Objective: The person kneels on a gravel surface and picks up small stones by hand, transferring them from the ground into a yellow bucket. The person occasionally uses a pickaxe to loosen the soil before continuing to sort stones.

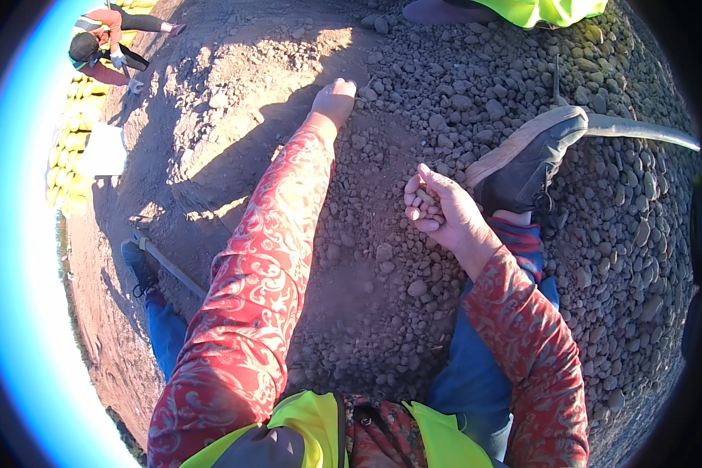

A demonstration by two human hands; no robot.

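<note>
My left hand (334,99) reaches far forward, its fingers curled down against the loose soil and lumps. Whether anything lies under those fingers is hidden. Nearer to me, my right hand (447,206) is turned palm up with its fingers curled in. In it lie several small, pale tan, rounded lumps (426,198), partly covered by the fingers. Around both hands spreads a bed of rounded grey-brown lumps (444,111), stones or clods, mixed with brown soil (351,292). My right shoe (529,161) is close beside the right hand.
A wooden-handled tool (172,266) lies by my left shoe (136,266). Behind my right shoe is a pale curved pole or pipe (643,128). Upper left, a co-worker (96,47) bends near yellow sacks (76,140) and a white object (104,149). A bright yellow-green garment (547,9) shows at the top.
</note>
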